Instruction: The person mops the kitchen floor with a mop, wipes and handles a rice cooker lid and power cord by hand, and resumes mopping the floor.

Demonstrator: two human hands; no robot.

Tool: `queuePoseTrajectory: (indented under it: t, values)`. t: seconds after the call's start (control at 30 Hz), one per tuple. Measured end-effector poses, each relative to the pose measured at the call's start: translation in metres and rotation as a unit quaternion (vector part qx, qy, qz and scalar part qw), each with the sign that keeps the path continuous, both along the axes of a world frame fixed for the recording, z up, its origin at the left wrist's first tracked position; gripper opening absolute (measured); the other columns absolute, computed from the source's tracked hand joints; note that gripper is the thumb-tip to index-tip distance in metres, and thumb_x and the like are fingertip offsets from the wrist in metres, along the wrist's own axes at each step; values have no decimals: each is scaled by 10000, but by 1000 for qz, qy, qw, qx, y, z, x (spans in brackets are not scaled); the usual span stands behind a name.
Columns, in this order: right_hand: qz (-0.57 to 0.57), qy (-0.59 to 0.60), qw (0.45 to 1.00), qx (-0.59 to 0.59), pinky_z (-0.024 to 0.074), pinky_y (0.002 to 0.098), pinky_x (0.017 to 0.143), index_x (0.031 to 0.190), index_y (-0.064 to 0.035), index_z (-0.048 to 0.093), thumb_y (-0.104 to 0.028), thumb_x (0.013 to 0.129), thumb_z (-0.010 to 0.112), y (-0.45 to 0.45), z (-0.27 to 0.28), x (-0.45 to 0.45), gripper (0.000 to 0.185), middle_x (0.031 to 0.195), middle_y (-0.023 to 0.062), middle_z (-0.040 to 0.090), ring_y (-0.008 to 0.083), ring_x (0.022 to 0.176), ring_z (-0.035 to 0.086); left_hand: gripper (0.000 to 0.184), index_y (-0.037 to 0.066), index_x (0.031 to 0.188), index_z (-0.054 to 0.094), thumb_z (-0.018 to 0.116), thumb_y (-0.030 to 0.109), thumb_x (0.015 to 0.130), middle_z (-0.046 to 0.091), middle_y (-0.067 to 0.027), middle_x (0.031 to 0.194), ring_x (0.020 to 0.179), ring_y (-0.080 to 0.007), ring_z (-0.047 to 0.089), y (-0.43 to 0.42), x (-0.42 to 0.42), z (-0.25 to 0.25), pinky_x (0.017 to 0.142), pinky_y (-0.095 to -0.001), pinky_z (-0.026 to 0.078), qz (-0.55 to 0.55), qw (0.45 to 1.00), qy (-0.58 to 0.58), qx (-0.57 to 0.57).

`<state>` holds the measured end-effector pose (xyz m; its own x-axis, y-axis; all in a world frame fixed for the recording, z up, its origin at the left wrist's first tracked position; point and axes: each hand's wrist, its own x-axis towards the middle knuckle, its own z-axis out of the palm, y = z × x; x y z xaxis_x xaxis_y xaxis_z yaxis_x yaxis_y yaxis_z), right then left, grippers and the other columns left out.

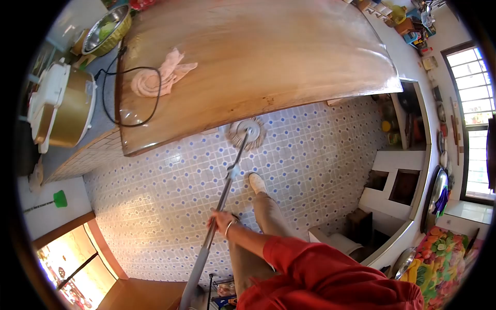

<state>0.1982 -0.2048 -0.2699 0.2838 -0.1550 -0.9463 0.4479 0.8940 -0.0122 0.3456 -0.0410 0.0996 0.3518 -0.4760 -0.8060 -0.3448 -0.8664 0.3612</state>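
Note:
My right hand (223, 221), with a bangle on its wrist, is closed around the grey metal handle of a mop (222, 199). The handle slants from the bottom edge up toward the round mop head (246, 135), which has pale strings spread out on the tiled floor. That head rests close to the near edge of a large brown wooden table (268, 62). My left hand does not show; the upper end of the handle runs out at the bottom of the view.
A twisted pink cloth (155, 80) and a looped black cable (155, 111) lie on the table. A white-and-gold appliance (64, 106) stands on the left counter, near a metal bowl (107, 30). Low shelves (395, 170) line the right. My foot (256, 182) is near the mop.

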Motion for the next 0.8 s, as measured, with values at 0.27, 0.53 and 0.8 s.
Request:
queuePoseTrajectory:
  t: [0.27, 0.53, 0.8]
  values:
    - [-82, 186, 975, -95, 385, 319, 331, 741, -23, 457, -185, 827, 500, -201, -76, -173, 189, 531, 91, 481, 183, 382, 446, 615, 65, 1243, 394, 645, 205, 699, 600, -213, 838, 749, -363, 594, -154, -157, -143, 640, -398, 483, -193, 972, 11, -135]
    - [-14, 309, 940, -142, 361, 305, 311, 870, -36, 444, -149, 806, 509, -245, -64, -240, 145, 560, 91, 496, 171, 381, 442, 684, 126, 1310, 291, 605, 193, 706, 585, -214, 928, 732, -397, 577, -182, -233, -163, 634, -461, 471, -217, 968, 51, -114]
    - [64, 374, 907, -183, 349, 332, 297, 800, -27, 424, -171, 847, 454, -148, -65, -199, 155, 485, 99, 462, 206, 345, 456, 662, 79, 1283, 335, 603, 140, 681, 592, -232, 818, 742, -379, 588, -121, -168, -133, 655, -416, 486, -299, 953, 44, -31]
